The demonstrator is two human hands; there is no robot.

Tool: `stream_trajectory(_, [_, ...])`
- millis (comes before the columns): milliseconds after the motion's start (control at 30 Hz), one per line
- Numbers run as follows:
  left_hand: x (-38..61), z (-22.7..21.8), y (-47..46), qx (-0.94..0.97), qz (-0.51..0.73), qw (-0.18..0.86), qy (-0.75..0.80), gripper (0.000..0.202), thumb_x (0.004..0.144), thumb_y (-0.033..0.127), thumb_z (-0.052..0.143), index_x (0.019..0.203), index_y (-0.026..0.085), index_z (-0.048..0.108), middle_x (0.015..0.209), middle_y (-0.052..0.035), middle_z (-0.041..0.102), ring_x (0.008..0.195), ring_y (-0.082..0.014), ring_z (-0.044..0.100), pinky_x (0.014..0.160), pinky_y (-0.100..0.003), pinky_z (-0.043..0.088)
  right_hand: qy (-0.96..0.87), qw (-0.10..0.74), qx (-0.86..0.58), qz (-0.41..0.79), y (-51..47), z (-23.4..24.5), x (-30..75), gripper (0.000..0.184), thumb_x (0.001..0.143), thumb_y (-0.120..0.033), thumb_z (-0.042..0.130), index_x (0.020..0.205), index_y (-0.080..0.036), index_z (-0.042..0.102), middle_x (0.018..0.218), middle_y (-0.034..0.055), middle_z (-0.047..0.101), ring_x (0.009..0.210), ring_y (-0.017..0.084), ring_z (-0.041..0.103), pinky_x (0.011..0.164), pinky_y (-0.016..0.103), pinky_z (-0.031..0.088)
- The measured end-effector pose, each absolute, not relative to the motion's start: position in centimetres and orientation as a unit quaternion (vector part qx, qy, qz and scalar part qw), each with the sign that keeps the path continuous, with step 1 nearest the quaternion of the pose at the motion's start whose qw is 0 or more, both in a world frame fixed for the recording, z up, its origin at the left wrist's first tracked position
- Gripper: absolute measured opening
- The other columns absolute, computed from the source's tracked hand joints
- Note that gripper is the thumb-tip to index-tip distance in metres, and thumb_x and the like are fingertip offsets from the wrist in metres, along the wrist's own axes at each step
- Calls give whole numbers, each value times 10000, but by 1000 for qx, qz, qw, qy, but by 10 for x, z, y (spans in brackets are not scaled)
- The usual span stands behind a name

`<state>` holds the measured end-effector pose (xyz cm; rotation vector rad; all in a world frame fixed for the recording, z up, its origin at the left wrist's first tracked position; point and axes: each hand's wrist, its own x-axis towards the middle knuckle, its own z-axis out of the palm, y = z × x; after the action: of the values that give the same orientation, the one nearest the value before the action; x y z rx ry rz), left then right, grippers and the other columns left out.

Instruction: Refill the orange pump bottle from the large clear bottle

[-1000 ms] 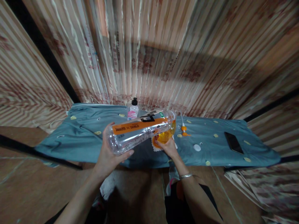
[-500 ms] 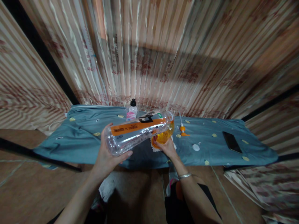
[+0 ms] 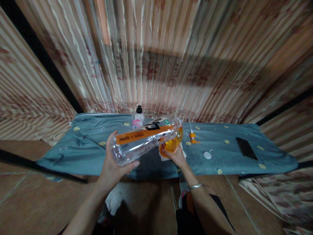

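My left hand [image 3: 112, 166] is wrapped round the base of a large clear plastic bottle [image 3: 144, 138] with an orange label. The bottle lies tilted almost flat, its mouth down to the right over an orange container [image 3: 172, 144]. My right hand [image 3: 176, 156] grips that orange container from below, just above the blue cloth [image 3: 80, 143]. Orange liquid shows at the bottle's neck and in the container. A metal bangle sits on my right wrist.
On the blue cloth are a small bottle with a black cap [image 3: 138, 118], an orange pump head with a white tube [image 3: 193, 134], a white round cap [image 3: 207, 155] and a black phone [image 3: 246, 148]. Striped curtain hangs behind. Brown floor lies in front.
Both hands and the bottle keep the same pose. Only the view has shifted slightly.
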<state>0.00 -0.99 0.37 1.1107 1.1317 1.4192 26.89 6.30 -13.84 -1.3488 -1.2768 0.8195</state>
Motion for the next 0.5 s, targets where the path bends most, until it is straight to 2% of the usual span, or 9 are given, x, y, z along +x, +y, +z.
stream_trajectory(67, [-1,3,-9,454,582,482,472,1119,548,275,954,1499,356,370,1293,-76,666,616,-143,667,381,-221,540,-536,529,-562,342,63,-138,269,760,583,-433,920,1247,-247,600,1161,82,768,1108,320,726,1032,511,564])
stream_trajectory(100, [-2,2,-8,454,582,480,475,1121,544,271,955,1499,354,374,1305,-74,666,722,-197,715,435,-247,586,-535,530,-563,341,63,-138,269,761,580,-430,922,1247,-246,603,1160,83,769,1111,322,725,1034,512,563])
stream_trajectory(167, [-4,2,-6,461,578,475,478,1148,521,252,964,1502,328,374,1331,-85,661,989,-298,741,630,-329,673,-534,529,-567,338,63,-138,269,754,574,-428,926,1233,-240,612,1165,90,767,1114,328,722,1041,516,558])
stream_trajectory(233, [-7,2,-3,473,570,472,478,1179,498,227,969,1505,298,360,1353,-102,649,1162,-347,698,814,-403,678,-533,525,-572,336,63,-138,269,741,574,-435,926,1218,-236,620,1168,95,766,1115,331,721,1047,518,552])
stream_trajectory(367, [-10,3,-1,487,557,469,482,1168,520,221,958,1507,282,335,1337,-110,656,1189,-357,694,883,-468,661,-536,519,-569,347,62,-135,269,710,591,-478,908,1193,-238,618,1160,95,766,1092,324,728,1019,508,567])
stream_trajectory(500, [-7,5,-2,481,565,461,488,1196,510,234,961,1523,260,326,1319,-111,664,1198,-344,692,922,-455,648,-529,516,-572,356,60,-129,269,705,567,-493,905,1148,-232,603,1109,102,775,1046,325,742,948,484,600])
